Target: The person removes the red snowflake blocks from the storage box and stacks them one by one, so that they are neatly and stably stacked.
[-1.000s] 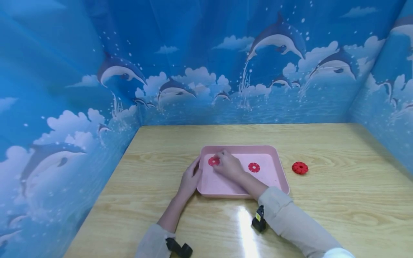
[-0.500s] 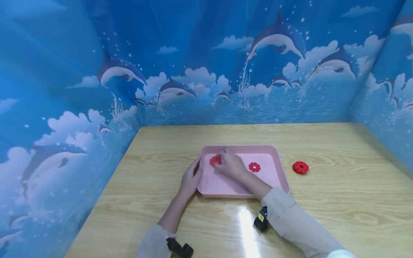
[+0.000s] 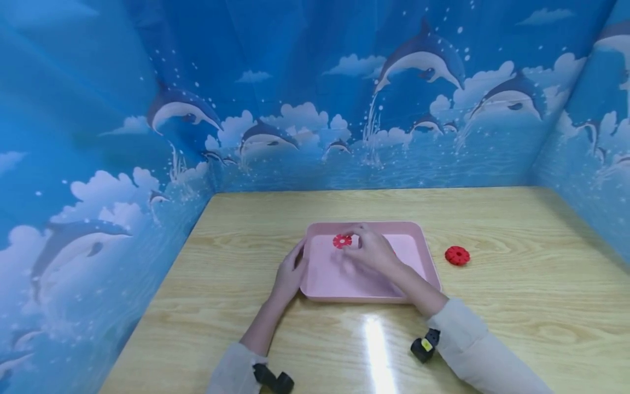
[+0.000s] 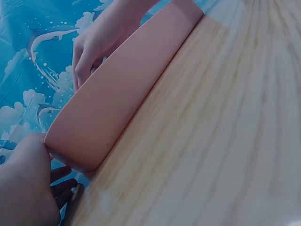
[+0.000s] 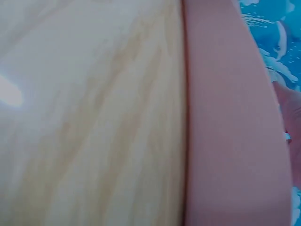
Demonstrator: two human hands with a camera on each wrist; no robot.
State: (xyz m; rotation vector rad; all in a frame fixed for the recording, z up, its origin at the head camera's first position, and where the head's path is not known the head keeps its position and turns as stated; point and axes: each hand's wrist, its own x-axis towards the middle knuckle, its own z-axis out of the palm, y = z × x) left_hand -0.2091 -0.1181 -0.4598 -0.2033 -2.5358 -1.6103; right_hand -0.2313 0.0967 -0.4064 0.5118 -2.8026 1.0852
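A pink tray [image 3: 325, 282] lies on the wooden table. My left hand [image 3: 289, 278] holds its left end, thumb at the rim and fingers along the outside wall; these also show in the left wrist view, where the hand [image 4: 23, 181] meets the tray corner. Over the tray, my right hand [image 3: 376, 251] pinches a red notched plastic disc [image 3: 342, 241] at its right edge between thumb and forefinger. A second red disc is almost fully hidden behind this hand. In the right wrist view the tray wall [image 5: 230, 113] covers most of the work.
Right of the tray, a small pile of red notched discs [image 3: 458, 255] sits on the table [image 3: 512, 295]. A blue dolphin-print backdrop [image 3: 305, 158] stands along the back and both sides. Black wrist cameras [image 3: 425, 346] are strapped to both sleeves.
My right hand has moved right with the red disc, which was nearer the tray's left wall. The second disc, visible before, is now covered by that hand. The left hand stays put.
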